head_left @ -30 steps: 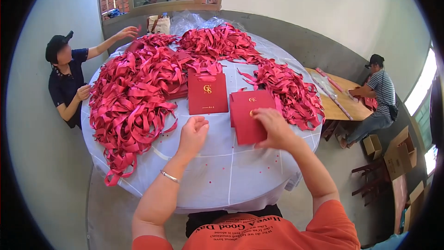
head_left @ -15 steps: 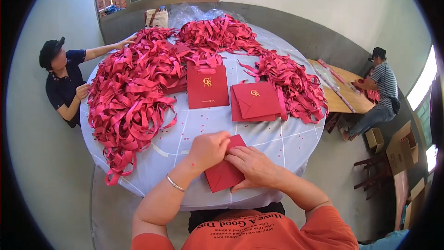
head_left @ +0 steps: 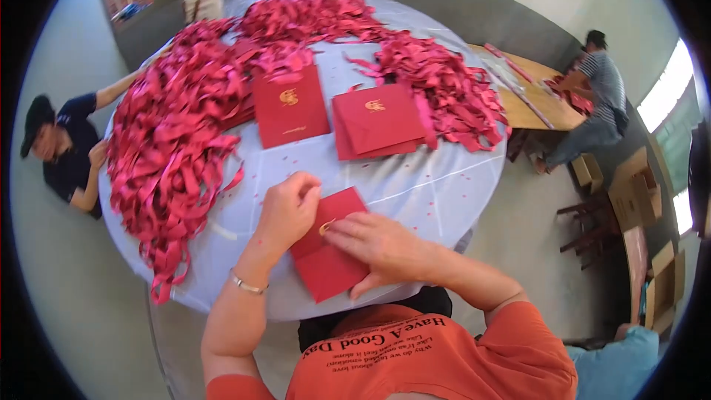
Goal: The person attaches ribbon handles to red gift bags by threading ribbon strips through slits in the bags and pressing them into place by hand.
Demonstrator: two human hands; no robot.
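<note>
A flat red paper bag [head_left: 318, 265] with a gold emblem lies on the cloth-covered table in front of me. My right hand [head_left: 389, 248] rests on its right side, fingers stretched flat and thumb apart at the lower edge. My left hand [head_left: 287, 209] is at the bag's upper left edge with fingers curled together; whether anything is pinched in them is hidden. Beyond my hands are another red paper bag [head_left: 291, 112] with a gold emblem and a small overlapping stack of folded red bags [head_left: 379, 122].
Red ribbon heaps [head_left: 178, 126] cover the table's left, with more ribbons [head_left: 311, 18] at the back and right [head_left: 444, 96]. A person [head_left: 70, 144] reaches in from the left. Another person [head_left: 603, 89] works at a wooden table [head_left: 541, 104]. Cardboard boxes [head_left: 633, 196] stand right.
The view has shifted and tilted. My left hand has moved to the bag's upper left edge. My right hand's fingers have straightened over the bag, and its gold emblem now shows.
</note>
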